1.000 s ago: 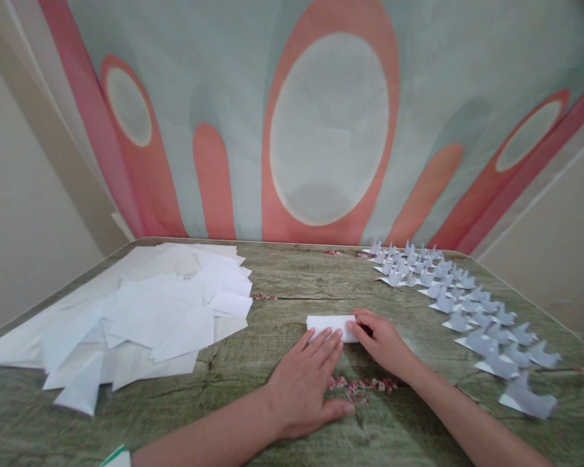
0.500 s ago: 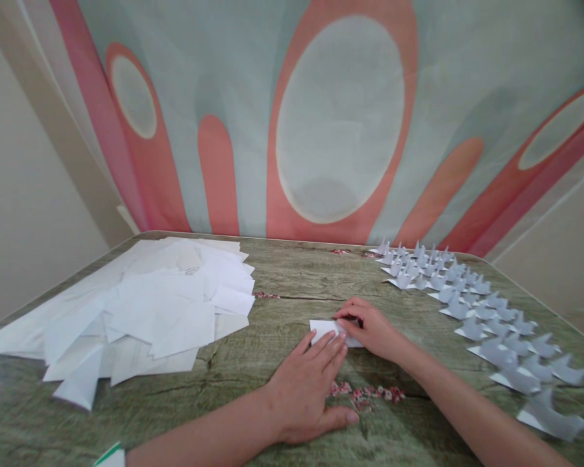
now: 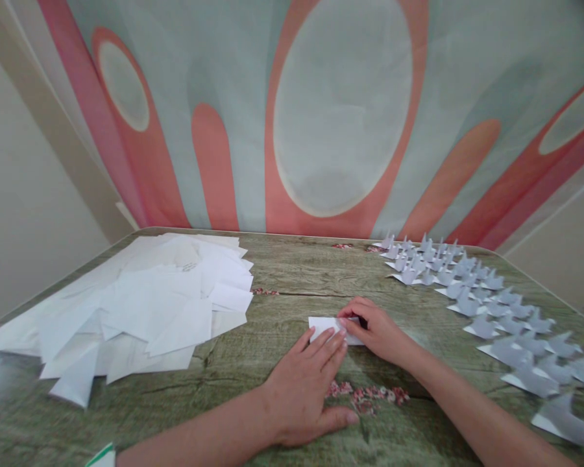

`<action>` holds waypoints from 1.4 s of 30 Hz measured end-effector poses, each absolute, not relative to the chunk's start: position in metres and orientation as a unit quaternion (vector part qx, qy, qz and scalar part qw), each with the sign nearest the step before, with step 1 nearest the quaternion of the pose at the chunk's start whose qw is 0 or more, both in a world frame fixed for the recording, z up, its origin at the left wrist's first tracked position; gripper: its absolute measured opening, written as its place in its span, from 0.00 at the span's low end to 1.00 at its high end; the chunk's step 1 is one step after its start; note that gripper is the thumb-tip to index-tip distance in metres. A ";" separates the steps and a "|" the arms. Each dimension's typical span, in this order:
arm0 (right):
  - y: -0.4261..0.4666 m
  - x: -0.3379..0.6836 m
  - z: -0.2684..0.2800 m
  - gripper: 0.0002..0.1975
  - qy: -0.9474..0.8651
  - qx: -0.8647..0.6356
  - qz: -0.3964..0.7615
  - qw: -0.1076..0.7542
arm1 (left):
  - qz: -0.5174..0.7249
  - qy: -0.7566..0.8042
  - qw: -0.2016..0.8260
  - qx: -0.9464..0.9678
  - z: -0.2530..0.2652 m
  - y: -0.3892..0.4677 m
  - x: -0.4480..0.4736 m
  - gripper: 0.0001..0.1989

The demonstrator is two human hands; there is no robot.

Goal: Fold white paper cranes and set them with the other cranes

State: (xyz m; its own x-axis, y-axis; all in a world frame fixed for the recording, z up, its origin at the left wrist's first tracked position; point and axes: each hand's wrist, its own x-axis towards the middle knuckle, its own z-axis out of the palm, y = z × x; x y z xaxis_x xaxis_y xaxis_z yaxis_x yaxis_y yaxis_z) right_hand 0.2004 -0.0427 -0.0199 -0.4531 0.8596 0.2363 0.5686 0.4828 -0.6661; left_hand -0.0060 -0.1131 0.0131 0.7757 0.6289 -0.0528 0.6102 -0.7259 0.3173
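A small folded white paper [image 3: 321,322] lies flat on the table in the middle, partly covered by both hands. My left hand [image 3: 307,389] rests palm down with its fingers stretched over the paper's near side and its thumb spread to the right on the table. At the paper's right end, my right hand [image 3: 372,327] has its fingers bent and thumb and forefinger pinched at the top edge. Part of the paper under the fingers is hidden.
Loose white sheets [image 3: 160,305] are heaped on the left of the table. Along the right stand rows of several folded paper birds [image 3: 511,350]. The wood-patterned tabletop [image 3: 292,266] with printed flowers ends at a wall covering of coral and grey-green shapes.
The whole view has shifted slightly, with the paper birds appearing a bit farther right. Both hands keep nearly the same place on the paper.
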 end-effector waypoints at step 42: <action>-0.041 0.200 -0.027 0.05 -0.799 -0.453 0.255 0.302 | 0.035 0.338 0.133 0.931 0.011 -0.114 -0.007 0.37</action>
